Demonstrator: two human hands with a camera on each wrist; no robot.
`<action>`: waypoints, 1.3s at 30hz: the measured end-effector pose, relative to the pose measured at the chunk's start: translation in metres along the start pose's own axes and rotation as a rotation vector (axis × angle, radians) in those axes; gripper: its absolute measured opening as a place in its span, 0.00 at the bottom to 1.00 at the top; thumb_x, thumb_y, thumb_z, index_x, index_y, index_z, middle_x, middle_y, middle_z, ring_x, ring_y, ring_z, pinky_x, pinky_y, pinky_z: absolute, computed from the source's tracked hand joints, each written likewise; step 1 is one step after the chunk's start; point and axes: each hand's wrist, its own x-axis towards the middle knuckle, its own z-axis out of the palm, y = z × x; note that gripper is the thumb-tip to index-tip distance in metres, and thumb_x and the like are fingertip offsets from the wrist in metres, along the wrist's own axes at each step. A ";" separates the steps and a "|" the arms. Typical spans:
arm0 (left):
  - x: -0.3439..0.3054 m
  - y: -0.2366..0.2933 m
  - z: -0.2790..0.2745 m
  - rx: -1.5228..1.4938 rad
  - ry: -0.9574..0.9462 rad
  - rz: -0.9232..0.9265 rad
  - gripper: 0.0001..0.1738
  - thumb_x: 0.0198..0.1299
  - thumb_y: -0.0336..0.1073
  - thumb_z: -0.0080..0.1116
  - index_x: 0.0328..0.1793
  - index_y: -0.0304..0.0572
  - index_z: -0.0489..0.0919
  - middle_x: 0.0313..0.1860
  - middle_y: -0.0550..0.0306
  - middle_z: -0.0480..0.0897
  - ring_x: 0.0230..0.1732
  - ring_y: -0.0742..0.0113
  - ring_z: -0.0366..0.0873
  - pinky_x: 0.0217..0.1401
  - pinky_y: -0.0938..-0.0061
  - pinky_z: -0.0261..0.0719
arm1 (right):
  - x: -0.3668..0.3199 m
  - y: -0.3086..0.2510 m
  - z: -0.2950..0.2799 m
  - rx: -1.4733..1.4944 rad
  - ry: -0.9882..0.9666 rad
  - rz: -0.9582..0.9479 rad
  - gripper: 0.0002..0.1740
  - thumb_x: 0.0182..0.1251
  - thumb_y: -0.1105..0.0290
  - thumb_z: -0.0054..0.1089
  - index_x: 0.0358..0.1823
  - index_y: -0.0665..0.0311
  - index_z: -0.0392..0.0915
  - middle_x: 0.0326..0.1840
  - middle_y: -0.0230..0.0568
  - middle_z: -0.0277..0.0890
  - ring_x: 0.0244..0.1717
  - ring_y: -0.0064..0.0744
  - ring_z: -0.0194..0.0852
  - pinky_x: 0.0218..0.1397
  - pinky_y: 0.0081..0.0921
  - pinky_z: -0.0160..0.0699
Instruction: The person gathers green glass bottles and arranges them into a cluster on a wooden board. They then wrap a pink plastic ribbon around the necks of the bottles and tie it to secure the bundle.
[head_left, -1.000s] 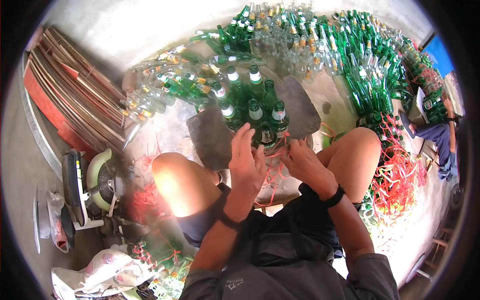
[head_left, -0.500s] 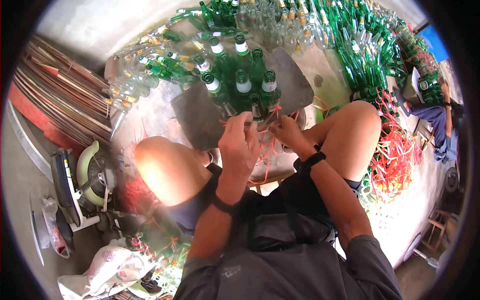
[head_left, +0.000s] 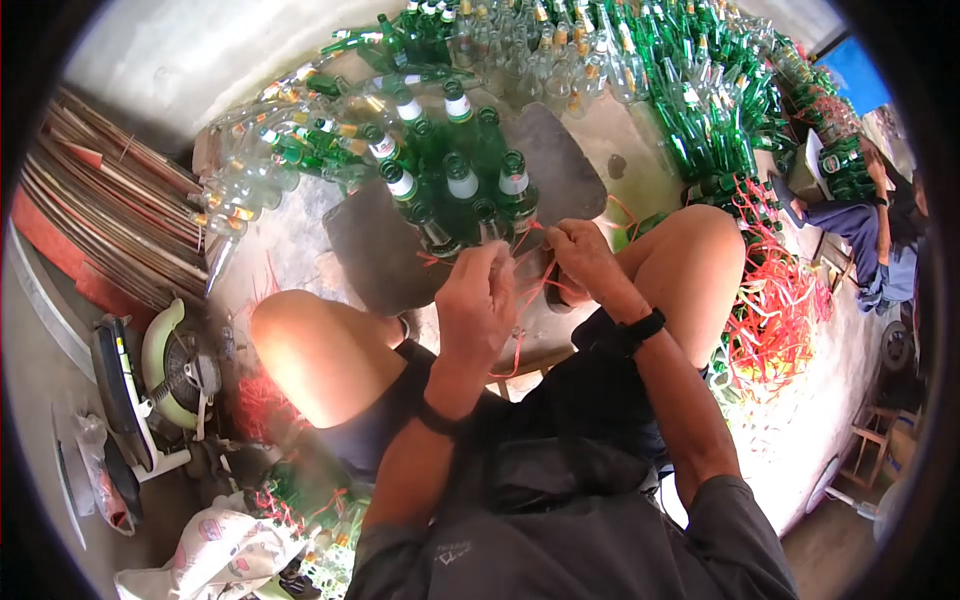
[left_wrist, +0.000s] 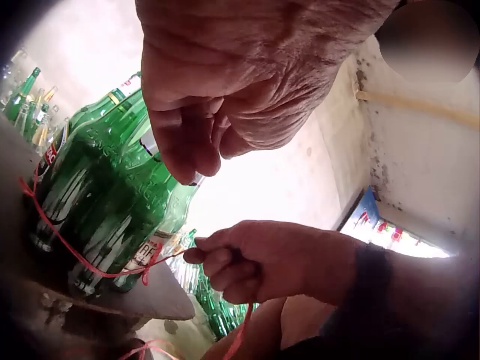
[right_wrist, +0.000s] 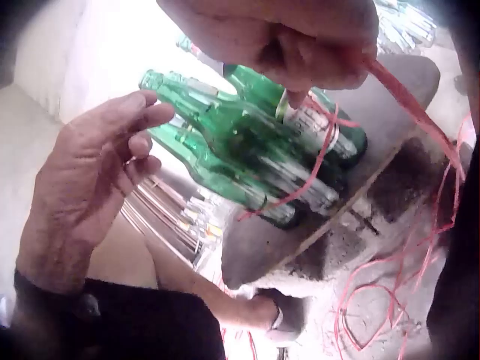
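Note:
A cluster of green glass bottles (head_left: 462,185) with white neck labels stands upright on a dark flat slab (head_left: 375,260) between the person's knees. Red plastic string (left_wrist: 105,275) runs round the lower part of the bottles. My right hand (head_left: 590,260) pinches the string to the right of the cluster, and a loose tail of it hangs below that hand. My left hand (head_left: 472,310) is at the near side of the bottles, its fingers loosely bent. In the right wrist view, the left fingertips (right_wrist: 161,114) are close beside a bottle's neck, with nothing held.
Many green and clear bottles (head_left: 690,100) spread along the wall behind. A heap of red string (head_left: 770,330) lies at the right, near another seated person (head_left: 850,225). Long strips (head_left: 110,190) are stacked at left, above a wheel (head_left: 175,365). A white sack (head_left: 215,545) lies lower left.
The right hand has drawn slightly away from the bottles to the right, holding the string. The left hand stays near the cluster. The head view has shifted, so the bottles appear farther left and higher.

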 end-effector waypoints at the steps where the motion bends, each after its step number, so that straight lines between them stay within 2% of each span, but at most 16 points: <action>1: 0.000 0.002 0.002 -0.036 -0.016 -0.014 0.10 0.65 0.25 0.63 0.52 0.34 0.82 0.39 0.50 0.85 0.32 0.65 0.84 0.36 0.71 0.82 | 0.002 -0.005 -0.004 -0.048 -0.024 0.010 0.17 0.70 0.66 0.55 0.28 0.74 0.80 0.19 0.47 0.75 0.23 0.34 0.74 0.29 0.36 0.72; 3: 0.003 0.007 0.004 -0.072 -0.029 -0.024 0.11 0.65 0.25 0.63 0.53 0.34 0.81 0.40 0.50 0.85 0.32 0.65 0.84 0.36 0.71 0.82 | 0.007 -0.014 -0.014 -0.097 -0.044 0.015 0.17 0.70 0.66 0.55 0.29 0.74 0.80 0.19 0.50 0.75 0.23 0.35 0.75 0.28 0.37 0.71; 5: 0.006 0.016 0.006 -0.095 -0.054 -0.061 0.17 0.65 0.25 0.63 0.60 0.34 0.80 0.43 0.48 0.85 0.32 0.65 0.84 0.36 0.71 0.82 | 0.010 -0.031 -0.029 -0.237 -0.070 -0.178 0.17 0.66 0.64 0.55 0.29 0.73 0.80 0.31 0.66 0.77 0.34 0.68 0.78 0.37 0.52 0.76; 9: 0.010 0.016 0.018 -0.125 0.008 -0.031 0.23 0.65 0.25 0.63 0.67 0.31 0.77 0.46 0.44 0.84 0.32 0.65 0.84 0.36 0.71 0.83 | 0.016 -0.061 -0.046 -0.229 -0.096 -0.143 0.15 0.63 0.65 0.55 0.28 0.73 0.81 0.31 0.67 0.77 0.34 0.70 0.78 0.38 0.53 0.77; 15: 0.013 0.016 0.030 -0.025 0.024 -0.005 0.29 0.64 0.25 0.61 0.72 0.27 0.71 0.48 0.37 0.84 0.33 0.59 0.85 0.38 0.68 0.84 | 0.022 -0.103 -0.069 -0.312 -0.157 -0.235 0.15 0.62 0.67 0.53 0.26 0.73 0.81 0.28 0.67 0.76 0.31 0.68 0.78 0.37 0.53 0.77; 17: 0.015 0.025 0.031 -0.137 -0.056 -0.159 0.35 0.62 0.22 0.60 0.76 0.23 0.64 0.62 0.25 0.78 0.52 0.35 0.83 0.54 0.56 0.82 | 0.024 -0.116 -0.075 -0.307 -0.211 -0.236 0.15 0.61 0.68 0.53 0.24 0.73 0.80 0.25 0.67 0.74 0.29 0.66 0.79 0.35 0.52 0.77; 18: 0.016 0.026 0.035 -0.136 -0.052 -0.162 0.35 0.62 0.22 0.60 0.76 0.23 0.64 0.62 0.25 0.78 0.52 0.35 0.83 0.54 0.56 0.82 | 0.026 -0.119 -0.078 -0.307 -0.216 -0.238 0.15 0.61 0.68 0.53 0.24 0.73 0.80 0.25 0.67 0.74 0.29 0.66 0.79 0.35 0.52 0.77; 20: 0.019 0.028 0.043 -0.094 0.011 -0.128 0.37 0.64 0.24 0.58 0.79 0.24 0.59 0.57 0.32 0.81 0.40 0.49 0.86 0.49 0.62 0.83 | 0.030 -0.123 -0.083 -0.232 -0.285 -0.261 0.15 0.67 0.68 0.59 0.28 0.75 0.78 0.15 0.41 0.64 0.22 0.22 0.61 0.25 0.34 0.65; 21: 0.020 0.031 0.047 -0.093 0.014 -0.129 0.37 0.64 0.24 0.58 0.79 0.24 0.59 0.57 0.32 0.81 0.40 0.49 0.86 0.49 0.62 0.83 | 0.033 -0.126 -0.085 -0.233 -0.288 -0.263 0.15 0.67 0.68 0.59 0.28 0.75 0.78 0.15 0.41 0.64 0.22 0.22 0.61 0.25 0.34 0.65; 23: 0.024 0.041 0.051 -0.169 0.029 -0.159 0.42 0.64 0.24 0.57 0.81 0.22 0.51 0.69 0.24 0.71 0.54 0.41 0.84 0.55 0.60 0.82 | 0.040 -0.133 -0.090 -0.275 -0.323 -0.264 0.16 0.67 0.69 0.58 0.24 0.74 0.76 0.15 0.32 0.61 0.22 0.18 0.58 0.23 0.31 0.61; 24: 0.026 0.041 0.055 -0.167 0.032 -0.161 0.42 0.64 0.24 0.57 0.81 0.22 0.51 0.69 0.24 0.71 0.54 0.41 0.84 0.55 0.60 0.82 | 0.044 -0.138 -0.093 -0.275 -0.326 -0.266 0.16 0.67 0.69 0.58 0.24 0.74 0.76 0.15 0.32 0.61 0.22 0.18 0.58 0.23 0.31 0.61; 26: 0.030 0.040 0.062 -0.125 0.063 -0.171 0.44 0.64 0.24 0.56 0.82 0.20 0.46 0.77 0.20 0.60 0.67 0.33 0.75 0.64 0.59 0.78 | 0.049 -0.148 -0.096 -0.259 -0.405 -0.318 0.17 0.67 0.69 0.58 0.21 0.72 0.72 0.16 0.27 0.59 0.21 0.17 0.57 0.22 0.30 0.58; 29: 0.035 0.037 0.074 -0.084 0.112 -0.199 0.43 0.65 0.25 0.56 0.81 0.20 0.47 0.76 0.20 0.61 0.73 0.28 0.67 0.71 0.58 0.73 | 0.053 -0.158 -0.092 -0.298 -0.395 -0.327 0.16 0.66 0.70 0.58 0.21 0.71 0.71 0.16 0.29 0.58 0.22 0.18 0.56 0.23 0.30 0.58; 36: 0.051 0.019 0.094 -0.175 0.211 -0.199 0.38 0.70 0.29 0.51 0.80 0.21 0.50 0.75 0.20 0.62 0.74 0.31 0.66 0.74 0.55 0.68 | 0.061 -0.163 -0.082 -0.330 -0.358 -0.443 0.16 0.64 0.71 0.58 0.20 0.72 0.69 0.15 0.34 0.57 0.21 0.20 0.56 0.23 0.32 0.60; 38: 0.057 0.016 0.099 -0.155 0.267 -0.218 0.34 0.72 0.31 0.47 0.79 0.21 0.52 0.72 0.22 0.65 0.72 0.32 0.68 0.74 0.54 0.67 | 0.062 -0.168 -0.081 -0.327 -0.342 -0.416 0.12 0.54 0.70 0.54 0.20 0.73 0.77 0.21 0.58 0.76 0.22 0.54 0.77 0.29 0.46 0.73; 39: 0.059 0.015 0.102 -0.154 0.267 -0.222 0.34 0.72 0.31 0.47 0.79 0.21 0.52 0.72 0.22 0.65 0.72 0.32 0.68 0.74 0.54 0.67 | 0.064 -0.168 -0.080 -0.327 -0.345 -0.414 0.12 0.54 0.70 0.54 0.20 0.73 0.77 0.21 0.58 0.76 0.22 0.54 0.77 0.29 0.46 0.73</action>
